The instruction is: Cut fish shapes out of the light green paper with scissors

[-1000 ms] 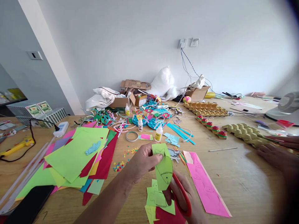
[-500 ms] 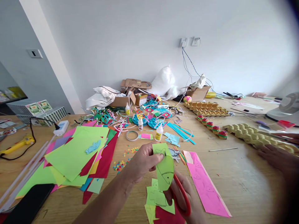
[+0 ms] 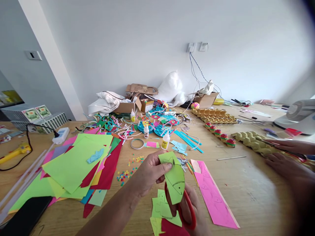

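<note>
My left hand (image 3: 154, 170) pinches the upper part of a green paper piece (image 3: 175, 180) with a fish drawn on it in dark line. Its right edge is cut along a curve. In my right hand (image 3: 193, 206) are red-handled scissors (image 3: 190, 213), with fingers through the loops; the blades are hidden behind the paper. Below, on the table, lie more green paper pieces (image 3: 161, 208) with drawn outlines and a dark red sheet (image 3: 172, 227). To the right is a pink paper strip (image 3: 216, 196) with faint fish drawings.
Stacked coloured paper (image 3: 71, 167) and a black phone (image 3: 27, 214) lie left. Glue bottles (image 3: 165, 141), a tape roll (image 3: 137, 143) and paper dots (image 3: 123, 175) sit ahead. At right, another person's hands (image 3: 283, 164) work on an egg carton (image 3: 256, 142) with scissors.
The green fish paper has tilted slightly in my left hand, and more of the red scissor handle shows below it. At right, the other person's scissors have come into view over the egg carton.
</note>
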Action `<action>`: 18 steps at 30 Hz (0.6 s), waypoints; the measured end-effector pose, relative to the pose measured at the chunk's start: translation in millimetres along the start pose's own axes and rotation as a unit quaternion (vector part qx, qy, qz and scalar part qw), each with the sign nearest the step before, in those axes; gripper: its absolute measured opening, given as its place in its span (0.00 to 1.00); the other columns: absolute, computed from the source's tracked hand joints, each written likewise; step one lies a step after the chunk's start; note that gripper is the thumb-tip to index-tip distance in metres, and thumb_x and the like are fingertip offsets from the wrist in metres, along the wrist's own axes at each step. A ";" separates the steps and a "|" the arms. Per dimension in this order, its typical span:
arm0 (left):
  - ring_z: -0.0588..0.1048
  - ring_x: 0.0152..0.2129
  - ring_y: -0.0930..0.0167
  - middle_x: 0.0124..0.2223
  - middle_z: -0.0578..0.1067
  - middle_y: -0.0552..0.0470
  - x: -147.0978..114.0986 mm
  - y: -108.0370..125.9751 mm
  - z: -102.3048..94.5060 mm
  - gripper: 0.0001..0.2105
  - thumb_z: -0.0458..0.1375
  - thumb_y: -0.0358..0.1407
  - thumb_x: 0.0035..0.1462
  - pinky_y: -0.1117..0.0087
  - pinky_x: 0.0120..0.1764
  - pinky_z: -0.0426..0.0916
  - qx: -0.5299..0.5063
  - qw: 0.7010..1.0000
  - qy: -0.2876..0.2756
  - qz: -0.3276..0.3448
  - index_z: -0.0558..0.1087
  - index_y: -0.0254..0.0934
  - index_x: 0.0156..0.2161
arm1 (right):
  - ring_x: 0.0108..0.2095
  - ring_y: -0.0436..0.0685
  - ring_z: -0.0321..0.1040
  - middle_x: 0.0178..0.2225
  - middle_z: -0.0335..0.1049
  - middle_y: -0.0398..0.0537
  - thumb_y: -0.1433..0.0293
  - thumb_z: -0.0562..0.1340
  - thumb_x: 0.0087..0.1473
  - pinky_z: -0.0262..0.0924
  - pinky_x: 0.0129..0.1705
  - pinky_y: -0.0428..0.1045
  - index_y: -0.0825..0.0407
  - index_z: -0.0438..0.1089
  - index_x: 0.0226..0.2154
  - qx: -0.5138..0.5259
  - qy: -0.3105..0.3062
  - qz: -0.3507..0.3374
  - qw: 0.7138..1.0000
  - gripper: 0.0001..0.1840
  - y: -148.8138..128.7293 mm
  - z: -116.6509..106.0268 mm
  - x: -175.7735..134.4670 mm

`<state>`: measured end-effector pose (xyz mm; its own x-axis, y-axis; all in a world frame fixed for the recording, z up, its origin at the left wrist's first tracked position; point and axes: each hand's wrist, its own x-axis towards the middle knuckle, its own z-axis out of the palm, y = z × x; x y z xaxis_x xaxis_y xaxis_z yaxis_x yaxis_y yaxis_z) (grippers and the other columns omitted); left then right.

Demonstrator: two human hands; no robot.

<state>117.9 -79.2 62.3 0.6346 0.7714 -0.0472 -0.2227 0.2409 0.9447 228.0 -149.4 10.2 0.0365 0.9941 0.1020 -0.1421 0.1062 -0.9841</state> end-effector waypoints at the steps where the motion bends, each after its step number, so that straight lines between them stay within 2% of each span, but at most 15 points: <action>1: 0.55 0.17 0.80 0.25 0.63 0.58 0.0 -0.7 0.0 0.10 0.59 0.39 0.47 0.76 0.19 0.48 -0.001 1.000 0.001 0.002 0.65 0.36 0.31 | 0.10 0.44 0.45 0.09 0.53 0.37 0.48 0.56 0.48 0.44 0.12 0.41 0.51 0.56 0.14 0.008 0.003 0.001 1.000 0.27 0.1 0.7 0.0; 5: 0.55 0.17 0.80 0.23 0.61 0.59 0.5 -2.6 0.1 0.09 0.58 0.39 0.49 0.77 0.19 0.49 0.007 1.000 -0.009 0.019 0.64 0.36 0.30 | 0.11 0.45 0.46 0.09 0.52 0.36 0.48 0.58 0.46 0.47 0.12 0.41 0.51 0.57 0.14 0.037 0.018 0.003 0.999 0.26 3.1 2.9 -0.6; 12: 0.56 0.17 0.80 0.23 0.62 0.59 1.0 -0.2 1.8 0.09 0.58 0.39 0.49 0.77 0.19 0.50 0.020 0.998 -0.022 0.046 0.64 0.35 0.28 | 0.10 0.46 0.49 0.10 0.53 0.36 0.47 0.58 0.45 0.48 0.11 0.42 0.52 0.69 0.25 0.036 0.033 0.000 0.999 0.25 10.2 2.5 -0.8; 18: 0.56 0.18 0.80 0.23 0.62 0.59 2.0 -1.0 0.9 0.09 0.57 0.38 0.50 0.77 0.19 0.50 0.024 0.998 -0.027 0.045 0.64 0.35 0.29 | 0.11 0.45 0.47 0.12 0.54 0.36 0.48 0.58 0.47 0.48 0.13 0.42 0.54 0.69 0.29 0.032 0.018 0.009 0.999 0.24 5.1 2.5 -2.6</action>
<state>120.0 -78.5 61.5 0.6526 0.7557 0.0549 -0.2458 0.1426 0.9588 224.7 -151.4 5.3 0.0685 0.9946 0.0783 -0.2064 0.0909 -0.9742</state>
